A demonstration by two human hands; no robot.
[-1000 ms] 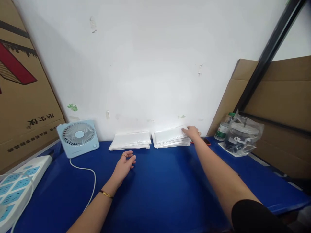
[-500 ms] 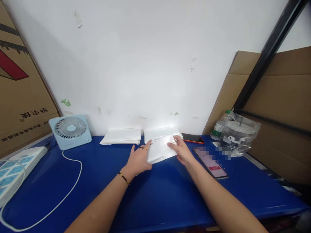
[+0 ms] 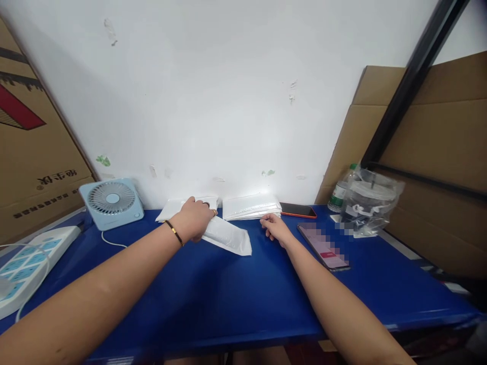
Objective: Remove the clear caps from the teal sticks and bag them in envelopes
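Note:
My left hand (image 3: 196,218) is closed on one end of a white packet (image 3: 228,236) and holds it over the blue table (image 3: 243,299), just in front of the left stack of white packets (image 3: 172,206). The packet slants down to the right, its far end on the table. My right hand (image 3: 274,228) rests on the table with fingers loosely curled and nothing in it, right below the right stack of white packets (image 3: 250,207).
A small blue fan (image 3: 111,201) with a white cord stands at the back left, a power strip (image 3: 26,261) at the left edge. Two phones (image 3: 322,246) (image 3: 299,210), a bottle (image 3: 338,194) and a plastic-bagged item (image 3: 371,203) lie at right. Cardboard boxes stand on both sides.
My left hand has carried the white packet left toward the left stack. My right hand has let go of it and drawn back onto the table.

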